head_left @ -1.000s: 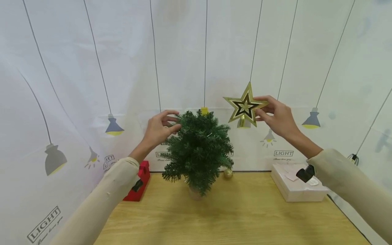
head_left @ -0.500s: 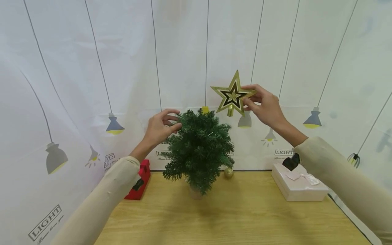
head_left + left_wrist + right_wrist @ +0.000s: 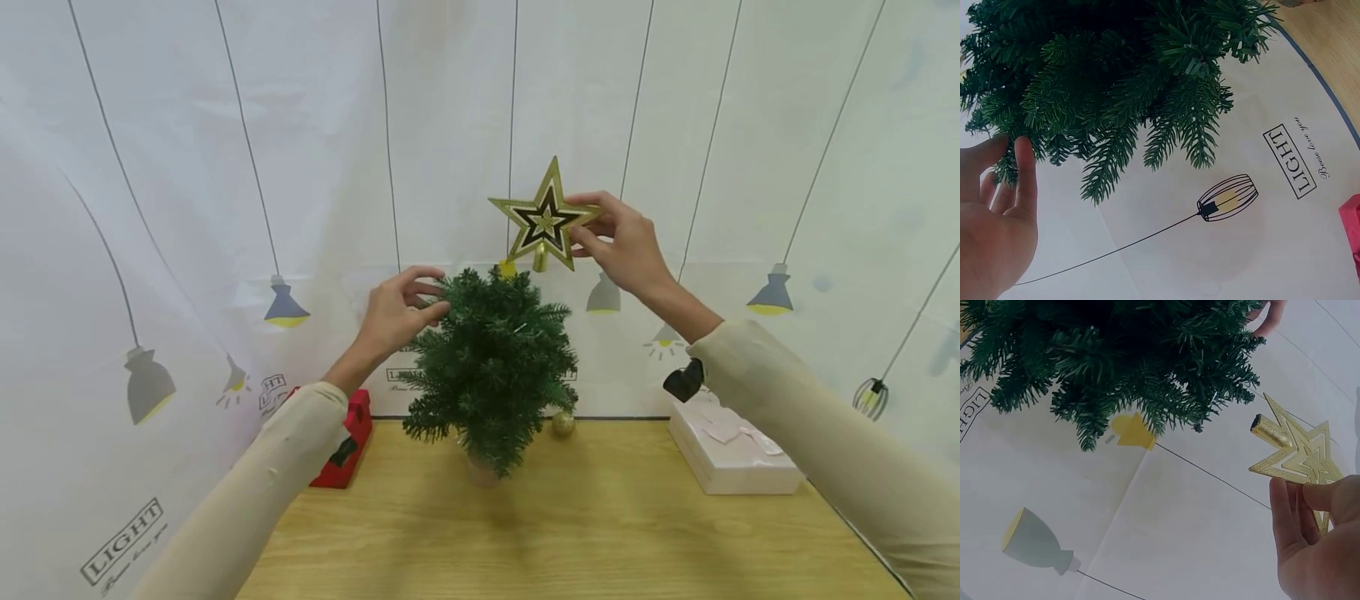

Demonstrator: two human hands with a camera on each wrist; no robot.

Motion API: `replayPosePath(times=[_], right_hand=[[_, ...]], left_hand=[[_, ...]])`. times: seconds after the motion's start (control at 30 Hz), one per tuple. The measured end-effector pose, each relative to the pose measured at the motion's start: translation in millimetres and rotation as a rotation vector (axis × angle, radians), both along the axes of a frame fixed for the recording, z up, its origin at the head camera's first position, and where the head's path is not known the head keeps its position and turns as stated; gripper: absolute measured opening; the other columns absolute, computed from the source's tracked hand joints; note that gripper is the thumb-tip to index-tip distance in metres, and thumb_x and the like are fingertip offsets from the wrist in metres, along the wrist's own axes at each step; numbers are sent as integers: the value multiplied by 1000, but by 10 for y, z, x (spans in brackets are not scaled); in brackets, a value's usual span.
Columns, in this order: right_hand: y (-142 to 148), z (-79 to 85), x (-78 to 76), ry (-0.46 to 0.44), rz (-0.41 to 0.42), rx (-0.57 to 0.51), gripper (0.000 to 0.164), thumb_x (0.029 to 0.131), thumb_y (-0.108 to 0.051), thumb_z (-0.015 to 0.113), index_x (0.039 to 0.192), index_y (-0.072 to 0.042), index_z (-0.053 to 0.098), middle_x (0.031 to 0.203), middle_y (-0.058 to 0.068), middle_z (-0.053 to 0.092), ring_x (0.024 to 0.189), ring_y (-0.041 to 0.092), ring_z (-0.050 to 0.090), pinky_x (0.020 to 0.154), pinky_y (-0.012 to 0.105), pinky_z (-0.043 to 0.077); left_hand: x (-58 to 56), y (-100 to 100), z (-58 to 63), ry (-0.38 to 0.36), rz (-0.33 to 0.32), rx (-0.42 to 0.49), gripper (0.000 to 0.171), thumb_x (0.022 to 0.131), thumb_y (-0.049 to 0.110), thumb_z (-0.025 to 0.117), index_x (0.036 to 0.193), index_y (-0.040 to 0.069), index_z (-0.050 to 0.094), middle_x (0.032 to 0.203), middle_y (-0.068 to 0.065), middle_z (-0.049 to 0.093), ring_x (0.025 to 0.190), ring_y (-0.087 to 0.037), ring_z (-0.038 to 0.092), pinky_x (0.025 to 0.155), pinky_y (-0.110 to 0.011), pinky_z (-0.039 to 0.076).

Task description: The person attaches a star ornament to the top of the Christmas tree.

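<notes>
Star topper (image 3: 547,222) in gold stood near the crown of the small artificial Christmas tree (image 3: 491,358), above it and a little to the right in the head view, its hollow socket (image 3: 1272,431) towards the tree but not touching the branches. The right hand (image 3: 630,246) pinched it by one side point, between thumb and fingers. The left hand (image 3: 393,312) was at the tree's upper left, thumb and forefinger parted beside the outer sprigs; whether it gripped one could not be told.

By judgement, the step in hand was lining the topper up with the treetop, the fitting not yet done. The next move seemed to call for setting the socket over the topmost stem and pressing down, the left hand steadying the tree, since the foliage might bend or the trunk lean under a sideways push.

The tree's pot (image 3: 482,472) rested on a wood-grain table (image 3: 585,537), with a gold ball ornament (image 3: 563,423) behind it to the right. A pale pink gift box (image 3: 738,479) sat towards the right, and a red box (image 3: 330,478) at the left, partly hidden by the cream sleeve (image 3: 262,467). Behind hung a white backdrop (image 3: 322,167) printed with pendant lamps (image 3: 287,305) and the word LIGHT
</notes>
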State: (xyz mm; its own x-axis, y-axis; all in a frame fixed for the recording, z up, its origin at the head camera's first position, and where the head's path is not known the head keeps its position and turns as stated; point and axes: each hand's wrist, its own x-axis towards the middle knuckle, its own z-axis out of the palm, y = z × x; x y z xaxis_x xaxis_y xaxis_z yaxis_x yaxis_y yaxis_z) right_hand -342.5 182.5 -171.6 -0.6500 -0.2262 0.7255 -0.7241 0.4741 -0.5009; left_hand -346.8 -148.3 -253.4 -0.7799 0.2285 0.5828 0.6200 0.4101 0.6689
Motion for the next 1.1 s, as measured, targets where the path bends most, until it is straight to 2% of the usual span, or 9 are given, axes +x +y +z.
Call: replayPosePath(times=[0.2, 0.43, 0.73, 0.97, 1.1], right_hand=[[-153, 28, -36, 8, 20, -9, 38, 103, -7, 65, 141, -9, 63, 116, 21, 72, 101, 28, 75, 77, 23, 60], [-312, 55, -79, 15, 52, -10, 37, 103, -7, 65, 140, -9, 63, 116, 20, 73, 100, 31, 75, 78, 23, 61], [-469, 46, -84, -9, 93, -12, 37, 104, -5, 63, 141, -7, 62, 117, 21, 72, 101, 34, 74, 81, 29, 62], [-550, 36, -109, -21, 99, -15, 38, 103, -5, 64, 141, -9, 62, 115, 22, 72, 100, 35, 74, 80, 31, 62], [-567, 1, -129, -31, 93, -6, 38, 104, -4, 63, 141, -9, 62, 113, 21, 72, 100, 34, 74, 81, 33, 62]], left_hand=[[4, 10, 6, -4, 0, 4, 43, 94, 10, 78, 135, 13, 66, 116, -15, 75, 82, -32, 76, 63, -29, 59], [-8, 14, 5, 8, 3, -6, 43, 94, 12, 79, 135, 13, 66, 116, -13, 76, 78, -22, 76, 63, -29, 60], [7, 27, -2, -17, -3, 11, 43, 94, 10, 79, 134, 12, 66, 117, -14, 75, 79, -26, 76, 72, -50, 62], [5, 20, -3, -22, -8, 23, 43, 94, 8, 78, 134, 11, 66, 118, -17, 75, 82, -32, 76, 74, -53, 62], [-1, 9, -6, -14, -4, 16, 43, 93, 8, 79, 135, 11, 66, 118, -17, 75, 81, -30, 76, 73, -51, 62]])
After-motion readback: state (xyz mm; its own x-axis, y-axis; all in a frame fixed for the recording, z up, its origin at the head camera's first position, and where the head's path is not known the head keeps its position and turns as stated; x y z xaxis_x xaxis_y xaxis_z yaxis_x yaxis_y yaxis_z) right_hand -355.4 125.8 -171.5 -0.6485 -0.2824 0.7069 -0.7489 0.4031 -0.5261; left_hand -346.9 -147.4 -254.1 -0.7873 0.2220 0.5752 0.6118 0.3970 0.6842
